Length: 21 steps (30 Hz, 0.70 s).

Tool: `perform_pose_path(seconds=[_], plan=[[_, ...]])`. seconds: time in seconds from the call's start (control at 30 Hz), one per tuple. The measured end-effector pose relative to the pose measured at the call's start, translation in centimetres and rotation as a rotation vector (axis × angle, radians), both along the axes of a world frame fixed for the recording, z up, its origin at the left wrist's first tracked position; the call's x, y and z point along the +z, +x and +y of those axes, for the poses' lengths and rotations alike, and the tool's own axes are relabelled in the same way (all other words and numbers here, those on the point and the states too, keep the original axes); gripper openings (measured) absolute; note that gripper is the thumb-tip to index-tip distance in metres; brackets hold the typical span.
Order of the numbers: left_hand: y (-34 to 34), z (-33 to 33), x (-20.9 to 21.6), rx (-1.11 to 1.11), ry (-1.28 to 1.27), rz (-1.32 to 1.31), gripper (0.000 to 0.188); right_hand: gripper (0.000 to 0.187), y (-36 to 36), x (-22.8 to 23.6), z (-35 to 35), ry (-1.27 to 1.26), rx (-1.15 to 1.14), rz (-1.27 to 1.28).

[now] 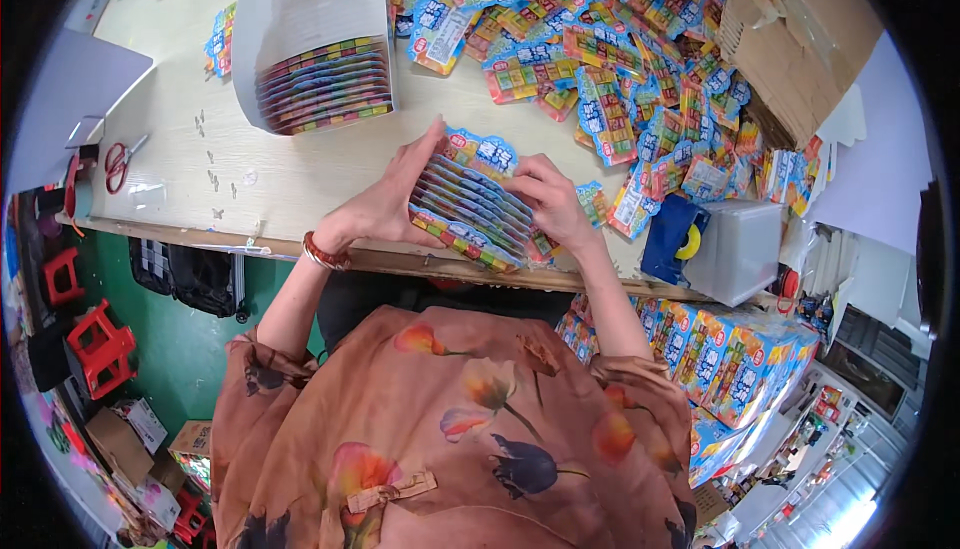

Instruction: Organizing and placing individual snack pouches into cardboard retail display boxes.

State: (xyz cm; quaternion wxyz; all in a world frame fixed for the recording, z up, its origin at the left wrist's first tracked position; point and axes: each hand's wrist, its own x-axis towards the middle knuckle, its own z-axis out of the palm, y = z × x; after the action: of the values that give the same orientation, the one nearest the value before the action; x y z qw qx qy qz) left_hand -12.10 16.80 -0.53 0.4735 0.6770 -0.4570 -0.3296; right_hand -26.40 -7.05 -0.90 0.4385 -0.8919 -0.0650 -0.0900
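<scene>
Over the table's near edge, a stack of colourful flat packs (470,199) is held between my two hands. The packs have wavy blue tops and rows of small coloured squares, and they stand one behind another with their edges fanned. My left hand (390,194) grips the left side, its thumb and fingers spread round the stack. At the right side, my right hand (553,199) is closed with bent fingers against the packs' edges; its fingertips are partly hidden. Beyond my left hand stands an opened white box (310,9), with a row of similar packs (325,89) inside.
A large heap of loose packs (600,49) covers the table's far right, beside a torn cardboard box (790,39). A blue tape dispenser (668,239) and a translucent plastic bin (735,249) stand at the near right edge. Red-handled scissors (118,167) lie left. Printed cartons (730,359) are stacked below right.
</scene>
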Motion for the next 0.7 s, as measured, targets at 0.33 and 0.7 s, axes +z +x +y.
perform_pose_path(seconds=[0.33,0.7], plan=[[-0.5,-0.4,1.1,-0.017,0.061,-0.158,0.122,0.045,1.0,1.5,-0.4,0.961,-0.197,0.22],[-2.2,0.4,-0.4,0.065,-0.142,-0.041,0.092,0.079,2.5,2.5,-12.4,-0.335,-0.762,0.374]])
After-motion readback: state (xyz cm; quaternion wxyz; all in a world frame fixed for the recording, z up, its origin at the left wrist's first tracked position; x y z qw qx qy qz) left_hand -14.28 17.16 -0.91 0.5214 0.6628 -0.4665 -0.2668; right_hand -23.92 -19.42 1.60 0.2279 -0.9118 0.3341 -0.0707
